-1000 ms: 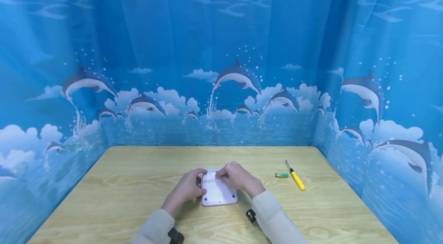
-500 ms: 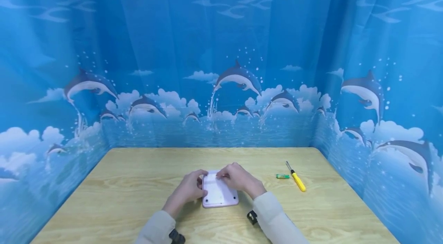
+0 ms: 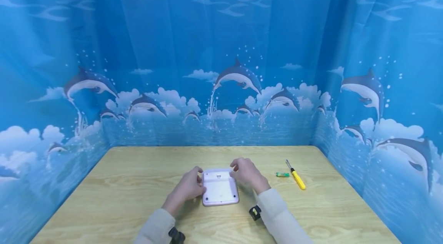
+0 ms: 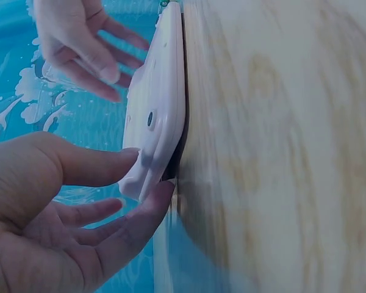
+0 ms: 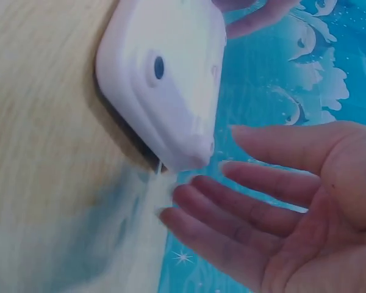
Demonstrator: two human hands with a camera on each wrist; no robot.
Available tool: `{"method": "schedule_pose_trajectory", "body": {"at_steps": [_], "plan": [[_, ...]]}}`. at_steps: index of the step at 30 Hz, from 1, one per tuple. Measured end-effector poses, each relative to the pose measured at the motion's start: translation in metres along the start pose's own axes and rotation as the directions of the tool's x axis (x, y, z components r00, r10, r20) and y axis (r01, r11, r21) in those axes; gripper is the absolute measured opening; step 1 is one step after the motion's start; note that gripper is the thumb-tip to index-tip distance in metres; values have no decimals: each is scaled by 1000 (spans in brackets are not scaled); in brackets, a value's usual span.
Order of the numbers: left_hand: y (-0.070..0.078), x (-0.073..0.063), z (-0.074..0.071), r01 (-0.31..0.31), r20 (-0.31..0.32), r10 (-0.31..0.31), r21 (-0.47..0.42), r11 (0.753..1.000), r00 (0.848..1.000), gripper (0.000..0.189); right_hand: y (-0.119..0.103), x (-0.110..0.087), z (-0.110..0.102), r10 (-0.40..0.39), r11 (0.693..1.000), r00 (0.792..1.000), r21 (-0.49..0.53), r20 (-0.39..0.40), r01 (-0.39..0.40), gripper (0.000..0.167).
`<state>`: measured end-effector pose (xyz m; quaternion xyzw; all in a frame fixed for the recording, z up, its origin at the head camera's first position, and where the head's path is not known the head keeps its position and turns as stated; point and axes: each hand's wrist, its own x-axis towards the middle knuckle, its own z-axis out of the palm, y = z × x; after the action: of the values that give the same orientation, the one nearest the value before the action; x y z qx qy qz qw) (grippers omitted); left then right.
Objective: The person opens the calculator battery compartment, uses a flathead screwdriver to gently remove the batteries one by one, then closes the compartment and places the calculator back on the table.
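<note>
A pale pink desk calculator [image 3: 220, 194] lies back side up on the table, dark round feet near its front corners. A small slot [image 3: 219, 176] shows near its far edge. My left hand [image 3: 188, 185] holds its left edge; in the left wrist view the thumb [image 4: 104, 166] lies on the back and a finger [image 4: 147, 213] is at the underside. My right hand [image 3: 246, 171] is at the far right corner. Seen from the right wrist, its fingers [image 5: 232, 213] are loosely extended beside the calculator, with nothing in them.
To the right on the wooden table [image 3: 138, 182] lies a green battery [image 3: 282, 175]. Beside it is a screwdriver [image 3: 297, 180] with a yellow handle, its metal tip pointing away. A blue dolphin-print curtain [image 3: 221, 128] surrounds the far edge and sides.
My right hand has come off the calculator's back and moved right to its far corner, the fingers loosening. This uncovers the slot. The left hand stays at the left edge.
</note>
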<state>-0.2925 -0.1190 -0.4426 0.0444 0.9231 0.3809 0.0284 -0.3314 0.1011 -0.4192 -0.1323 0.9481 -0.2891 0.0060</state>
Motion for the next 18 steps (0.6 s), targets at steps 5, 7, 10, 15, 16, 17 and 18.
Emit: {"method": "schedule_pose_trajectory", "body": {"at_steps": [5, 7, 10, 15, 16, 17, 18], "plan": [[-3, -2, 2, 8, 4, -8, -17, 1000, 1000, 48, 6, -2, 7, 42, 997, 997, 55, 69, -46, 35], [-4, -3, 3, 8, 9, -8, -24, 1000, 1000, 45, 7, -2, 10, 38, 996, 996, 73, 84, -44, 37], [-4, -3, 4, 24, 19, -24, -41, 999, 1000, 44, 7, -1, 12, 57, 993, 992, 101, 115, -69, 39], [-3, 0, 3, 32, 22, -32, -33, 999, 999, 45, 7, 1, 12, 68, 990, 988, 115, 138, -84, 40], [-3, 0, 3, 34, 22, -33, -27, 999, 999, 45, 7, 1, 12, 67, 990, 988, 115, 139, -84, 40], [-3, 0, 2, 33, 23, -32, -19, 999, 999, 44, 8, 1, 12, 66, 990, 988, 112, 140, -82, 40], [-2, 0, 2, 34, 24, -33, -13, 999, 999, 43, 8, 1, 12, 65, 991, 988, 111, 140, -81, 40]]}}
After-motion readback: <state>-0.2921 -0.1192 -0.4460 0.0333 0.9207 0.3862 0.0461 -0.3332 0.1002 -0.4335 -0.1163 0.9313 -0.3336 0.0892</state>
